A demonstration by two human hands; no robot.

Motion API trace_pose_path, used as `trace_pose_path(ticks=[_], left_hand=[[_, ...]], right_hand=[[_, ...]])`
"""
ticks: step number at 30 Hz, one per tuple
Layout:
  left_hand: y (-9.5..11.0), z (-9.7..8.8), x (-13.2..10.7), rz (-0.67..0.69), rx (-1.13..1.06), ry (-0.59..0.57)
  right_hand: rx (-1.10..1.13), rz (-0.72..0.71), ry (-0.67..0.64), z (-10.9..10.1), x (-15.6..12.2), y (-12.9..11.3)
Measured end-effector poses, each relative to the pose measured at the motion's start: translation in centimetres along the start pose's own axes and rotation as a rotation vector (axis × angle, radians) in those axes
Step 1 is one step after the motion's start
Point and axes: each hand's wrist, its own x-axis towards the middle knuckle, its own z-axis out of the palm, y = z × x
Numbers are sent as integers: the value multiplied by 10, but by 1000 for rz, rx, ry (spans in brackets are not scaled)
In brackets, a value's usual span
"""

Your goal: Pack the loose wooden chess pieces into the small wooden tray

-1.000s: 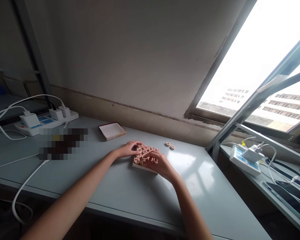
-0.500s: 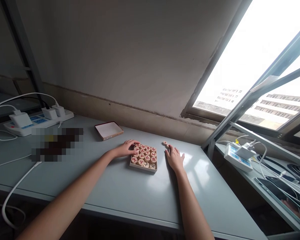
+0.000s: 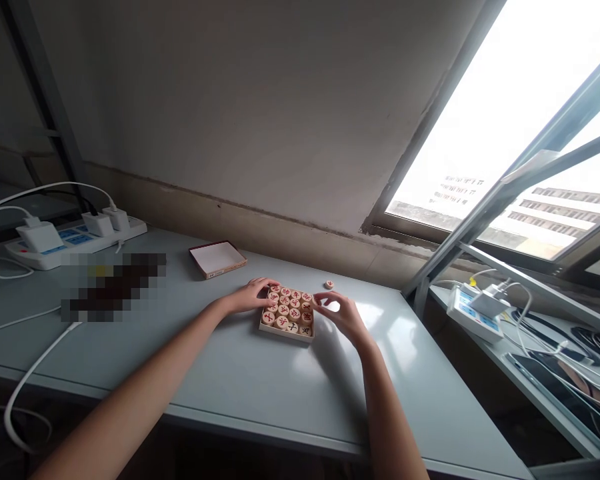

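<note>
A shallow box (image 3: 286, 337) packed with round wooden xiangqi pieces (image 3: 283, 310) sits on the grey desk. Most of the characters on them are red, a few in the near row black. My left hand (image 3: 247, 297) grips the box's left side, its fingers at the far left corner and the thumb lower down. At the box's right edge, my right hand (image 3: 344, 313) pinches a xiangqi piece (image 3: 315, 301) between thumb and fingertips, slightly raised; the fingers partly cover it. One loose xiangqi piece (image 3: 329, 285) lies on the desk behind my right hand.
The box lid (image 3: 219, 257) lies inside up toward the wall. A power strip (image 3: 80, 243) with chargers and white cables stands at the left, near a pixelated patch. A metal bed-frame post (image 3: 433, 270) rises at the right, with another power strip (image 3: 475, 313) beyond it.
My right hand has picked up one of the two loose pieces and moved left with it to the box's edge. My left hand has stayed on the box.
</note>
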Motion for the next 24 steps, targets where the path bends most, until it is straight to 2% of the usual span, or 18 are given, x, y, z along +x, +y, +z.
trace_pose_path(ticks=[3, 5, 13, 24], left_hand=[[-1, 0, 0, 5, 0, 9], [-1, 0, 0, 2, -2, 14], [-3, 1, 1, 8, -4, 19], [-2, 1, 1, -6, -21, 11]], right_hand=[[118, -89, -212, -3, -5, -19], [91, -102, -257, 0, -5, -24], [53, -149, -295, 8, -5, -27], [47, -134, -268, 10, -5, -27]])
